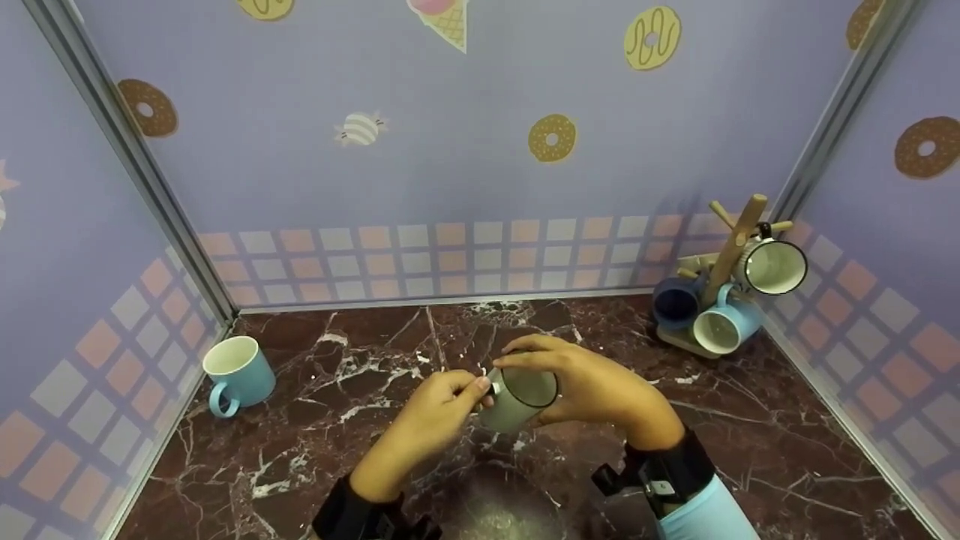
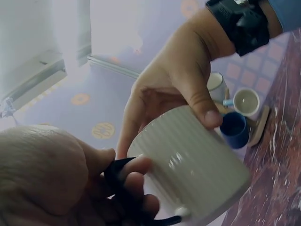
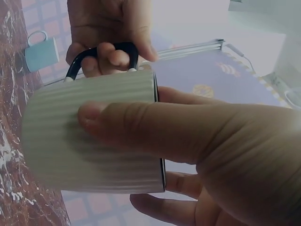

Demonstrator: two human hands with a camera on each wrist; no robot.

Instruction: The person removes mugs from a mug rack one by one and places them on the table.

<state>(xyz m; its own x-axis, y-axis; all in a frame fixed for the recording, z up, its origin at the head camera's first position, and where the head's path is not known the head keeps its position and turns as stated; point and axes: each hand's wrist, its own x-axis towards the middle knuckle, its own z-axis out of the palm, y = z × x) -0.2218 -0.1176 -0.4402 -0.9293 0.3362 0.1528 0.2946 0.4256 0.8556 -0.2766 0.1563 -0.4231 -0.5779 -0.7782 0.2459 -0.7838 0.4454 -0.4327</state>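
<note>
A pale ribbed mug [image 1: 514, 401] with a black rim and a black handle [image 3: 101, 52] is held tilted above the dark marble tabletop [image 1: 750, 450], its mouth turned toward the back wall. My right hand [image 1: 544, 364] grips the mug's body [image 3: 89, 141], thumb on one side and fingers on the other. My left hand [image 1: 474, 390] pinches the black handle, with fingers curled through it [image 2: 129, 181]. In the left wrist view the right hand [image 2: 174, 89] wraps over the mug [image 2: 193, 165] from above.
A light blue mug [image 1: 238, 365] stands upright at the table's left edge. At the back right a wooden mug tree [image 1: 739, 240] carries a cream mug [image 1: 772, 266], a dark blue mug [image 1: 675, 300] and a light blue mug [image 1: 724, 326]. Patterned walls close in three sides.
</note>
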